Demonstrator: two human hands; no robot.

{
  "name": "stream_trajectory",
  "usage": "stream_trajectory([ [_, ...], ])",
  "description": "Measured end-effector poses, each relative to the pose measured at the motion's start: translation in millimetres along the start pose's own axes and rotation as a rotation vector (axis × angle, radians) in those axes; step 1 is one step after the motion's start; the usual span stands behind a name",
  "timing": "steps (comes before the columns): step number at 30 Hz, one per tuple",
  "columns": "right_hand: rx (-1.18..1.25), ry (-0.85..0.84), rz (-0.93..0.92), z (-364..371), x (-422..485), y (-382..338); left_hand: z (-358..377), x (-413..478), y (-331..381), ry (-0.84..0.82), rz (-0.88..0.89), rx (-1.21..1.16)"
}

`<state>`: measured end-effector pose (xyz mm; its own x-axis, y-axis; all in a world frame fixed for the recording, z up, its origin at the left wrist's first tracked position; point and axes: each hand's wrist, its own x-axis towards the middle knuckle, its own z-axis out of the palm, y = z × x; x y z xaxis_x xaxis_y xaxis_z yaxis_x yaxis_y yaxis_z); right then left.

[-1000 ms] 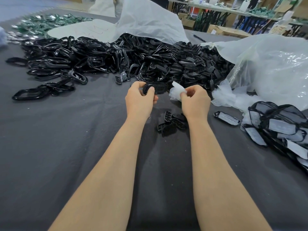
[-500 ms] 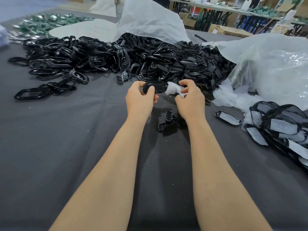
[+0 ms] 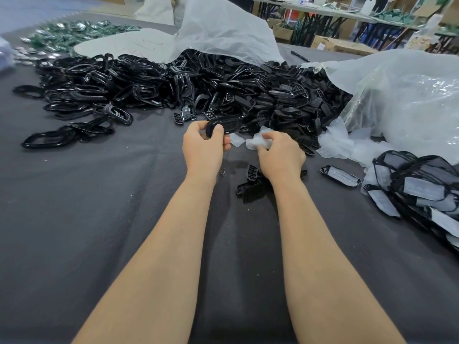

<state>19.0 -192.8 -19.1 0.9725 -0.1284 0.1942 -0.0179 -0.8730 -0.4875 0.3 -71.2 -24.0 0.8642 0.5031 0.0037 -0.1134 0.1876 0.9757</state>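
Note:
My left hand (image 3: 202, 147) grips a black oval plastic shell (image 3: 224, 125) by its near end, held just above the grey cloth. A small clear film piece (image 3: 235, 140) hangs at the fingertips of that hand. My right hand (image 3: 280, 155) pinches a crumpled bunch of clear plastic films (image 3: 257, 143) a short way right of the shell. Under my right wrist lie a few black button pads (image 3: 250, 181).
A big heap of black frames and shells (image 3: 173, 88) spreads across the far table. Clear plastic bags (image 3: 407, 100) stand at the right, with a pile of film-covered finished pieces (image 3: 422, 192) below them. One finished piece (image 3: 340, 175) lies apart. Green parts (image 3: 74, 33) sit far left.
My right hand had touched the film to the shell's right end half a second ago; it has since pulled back to the right and down. The left hand kept holding the shell.

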Motion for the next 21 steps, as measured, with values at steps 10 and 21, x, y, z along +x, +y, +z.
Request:
stream_trajectory([
  [10,-0.055,-0.068,0.0,-5.7,-1.6,-4.2,0.6,-0.3,-0.9,-0.009,0.007,0.026],
  [21,-0.098,-0.076,0.077,-0.6,3.8,-3.5,0.9,-0.7,-1.9,-0.017,0.017,0.036],
])
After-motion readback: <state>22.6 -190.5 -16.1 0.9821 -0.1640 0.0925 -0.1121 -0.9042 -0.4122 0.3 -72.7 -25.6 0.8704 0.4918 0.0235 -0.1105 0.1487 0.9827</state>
